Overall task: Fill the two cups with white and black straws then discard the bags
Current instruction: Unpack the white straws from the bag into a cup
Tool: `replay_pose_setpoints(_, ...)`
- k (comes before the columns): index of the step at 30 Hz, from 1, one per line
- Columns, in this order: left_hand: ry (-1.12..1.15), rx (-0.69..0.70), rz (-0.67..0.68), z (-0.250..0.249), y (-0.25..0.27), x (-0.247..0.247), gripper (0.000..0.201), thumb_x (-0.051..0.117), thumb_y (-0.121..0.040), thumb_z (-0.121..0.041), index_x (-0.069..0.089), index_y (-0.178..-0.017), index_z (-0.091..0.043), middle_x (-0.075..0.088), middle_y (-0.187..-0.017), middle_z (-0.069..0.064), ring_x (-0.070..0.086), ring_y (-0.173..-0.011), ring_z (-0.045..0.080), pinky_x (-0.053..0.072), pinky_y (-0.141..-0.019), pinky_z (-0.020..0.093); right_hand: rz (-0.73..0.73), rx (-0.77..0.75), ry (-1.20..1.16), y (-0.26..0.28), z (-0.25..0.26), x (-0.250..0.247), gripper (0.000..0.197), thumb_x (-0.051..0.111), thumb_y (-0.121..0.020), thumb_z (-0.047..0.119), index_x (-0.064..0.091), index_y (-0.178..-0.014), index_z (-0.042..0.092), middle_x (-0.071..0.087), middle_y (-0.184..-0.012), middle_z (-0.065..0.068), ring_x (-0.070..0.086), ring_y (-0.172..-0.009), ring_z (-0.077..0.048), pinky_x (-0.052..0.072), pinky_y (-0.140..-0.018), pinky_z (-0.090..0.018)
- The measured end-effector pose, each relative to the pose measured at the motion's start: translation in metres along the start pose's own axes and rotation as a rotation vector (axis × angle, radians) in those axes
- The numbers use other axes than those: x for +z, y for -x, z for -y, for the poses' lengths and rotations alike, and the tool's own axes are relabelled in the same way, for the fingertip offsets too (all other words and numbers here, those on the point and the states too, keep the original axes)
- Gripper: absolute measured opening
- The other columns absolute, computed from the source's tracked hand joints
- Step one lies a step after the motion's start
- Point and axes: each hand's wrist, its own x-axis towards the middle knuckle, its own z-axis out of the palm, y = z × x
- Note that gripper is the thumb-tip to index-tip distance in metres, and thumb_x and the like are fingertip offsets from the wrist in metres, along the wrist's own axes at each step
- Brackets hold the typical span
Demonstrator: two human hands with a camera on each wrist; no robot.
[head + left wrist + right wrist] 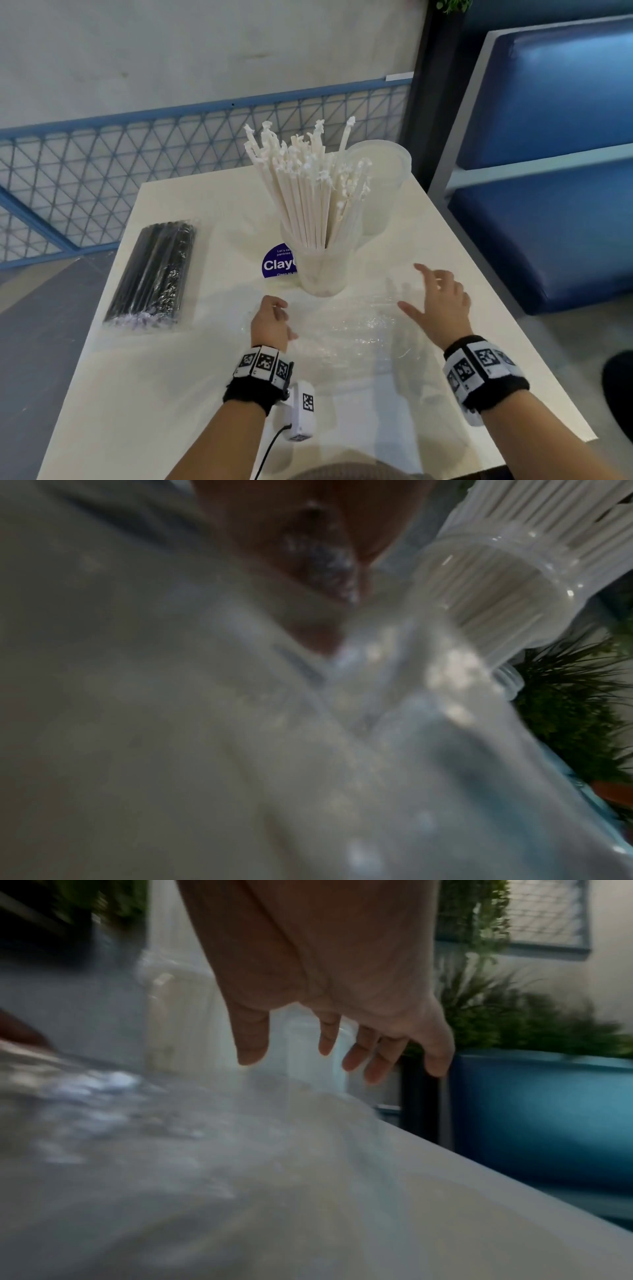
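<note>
A clear cup (322,274) packed with white straws (308,188) stands mid-table; it also shows in the left wrist view as the cup (507,599). Behind it to the right stands an empty clear cup (380,185). A sealed bag of black straws (154,274) lies at the table's left. An empty clear bag (349,329) lies flat between my hands. My left hand (274,320) is curled and pinches the bag's left end; crumpled plastic shows at its fingers (308,547). My right hand (436,303) hovers with spread fingers (329,1034) over the bag's right end, holding nothing.
A round blue sticker (277,263) sits on the white table (171,394) beside the full cup. A blue padded bench (548,171) runs close along the table's right edge. A blue mesh railing (102,164) stands behind and to the left.
</note>
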Motion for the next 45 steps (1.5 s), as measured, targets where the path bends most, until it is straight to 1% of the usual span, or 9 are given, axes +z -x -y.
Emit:
replay_pose_setpoints(3,-0.050,0.044,0.031,0.004,0.007,0.011,0.008,0.047,-0.091,-0.004,0.045,-0.097,-0.008,0.051,-0.082,0.008,0.052,-0.043,0.016,0.049,-0.050,0.022,0.261,-0.170,0.143,0.021,0.024,0.019,0.086,0.017,-0.078,0.077,-0.015,-0.145,0.034,-0.014,-0.158,-0.002,-0.006,-0.145,-0.033,0.011,-0.112,-0.059)
replay_pose_setpoints(6,-0.058,0.067,0.065,0.014,0.011,0.017,0.022,0.052,-0.086,0.003,0.042,-0.100,-0.010,0.046,-0.102,0.012,0.053,-0.051,0.021,0.050,-0.055,0.024,0.517,-0.216,0.297,0.034,0.026,0.048,0.104,-0.036,-0.037,0.082,-0.038,-0.128,0.033,-0.045,-0.137,0.002,-0.035,-0.133,-0.031,0.002,-0.112,-0.061)
replay_pose_setpoints(9,-0.397,0.086,0.052,0.015,0.019,0.017,0.037,0.058,-0.084,-0.004,0.042,-0.117,-0.003,0.036,-0.131,0.018,0.055,-0.097,0.032,0.044,-0.089,0.035,0.656,-0.181,0.359,0.030,0.013,0.061,0.081,-0.007,-0.073,0.078,-0.032,-0.136,0.033,-0.044,-0.143,0.001,-0.032,-0.138,-0.030,-0.003,-0.112,-0.062)
replay_pose_setpoints(12,-0.984,0.342,0.109,0.003,0.034,0.017,0.075,0.053,-0.088,-0.041,0.012,-0.144,-0.011,-0.001,-0.154,0.010,0.008,-0.142,0.030,0.008,-0.116,0.040,0.668,-0.186,0.370,0.022,0.007,0.061,0.070,0.017,-0.091,0.063,-0.024,-0.141,0.036,-0.040,-0.147,0.003,-0.031,-0.139,-0.029,-0.002,-0.111,-0.063)
replay_pose_setpoints(17,-1.359,0.452,0.609,0.018,0.046,0.041,0.100,0.030,-0.079,-0.075,-0.017,-0.145,-0.017,-0.028,-0.152,0.008,-0.025,-0.140,0.031,-0.018,-0.108,0.056,0.704,-0.180,0.381,0.015,0.012,0.064,0.076,0.024,-0.089,0.065,-0.024,-0.141,0.037,-0.040,-0.148,0.003,-0.033,-0.138,-0.030,-0.002,-0.110,-0.065)
replay_pose_setpoints(30,-1.391,0.401,0.794,0.041,0.025,0.005,0.122,0.008,-0.043,-0.098,-0.039,-0.128,-0.024,-0.047,-0.138,0.004,-0.036,-0.135,0.026,-0.019,-0.108,0.053,0.742,-0.128,0.422,0.008,-0.047,0.024,0.124,0.048,-0.059,0.086,-0.030,-0.139,0.034,-0.042,-0.146,0.008,-0.032,-0.139,-0.024,0.000,-0.107,-0.070)
replay_pose_setpoints(34,-1.164,0.555,0.586,0.003,0.029,-0.021,0.118,0.011,-0.052,-0.092,-0.050,-0.123,-0.021,-0.056,-0.133,-0.006,-0.045,-0.129,0.013,-0.024,-0.107,0.044,0.566,-0.156,0.397,0.008,-0.006,0.001,0.123,0.026,-0.047,0.095,-0.014,-0.146,0.033,-0.017,-0.157,0.001,-0.012,-0.146,-0.023,-0.004,-0.111,-0.062)
replay_pose_setpoints(38,-0.850,0.566,0.478,-0.057,0.003,-0.073,0.134,0.027,-0.040,-0.097,-0.046,-0.125,-0.023,-0.047,-0.140,-0.003,-0.034,-0.135,0.013,-0.010,-0.113,0.033,0.230,-0.234,-0.101,0.000,0.051,-0.041,0.105,0.061,-0.066,0.069,0.007,-0.147,0.031,0.017,-0.157,0.003,0.025,-0.141,-0.017,0.011,-0.115,-0.053)
replay_pose_setpoints(45,-0.567,0.335,0.480,-0.138,-0.065,-0.087,0.138,0.079,-0.054,-0.051,-0.020,-0.144,-0.017,-0.006,-0.157,0.004,0.003,-0.145,0.016,0.011,-0.116,0.029,0.084,-0.311,-0.729,-0.059,0.115,-0.058,0.134,0.083,-0.048,0.055,-0.002,-0.148,0.024,0.015,-0.157,0.002,0.017,-0.144,-0.014,0.020,-0.118,-0.040)
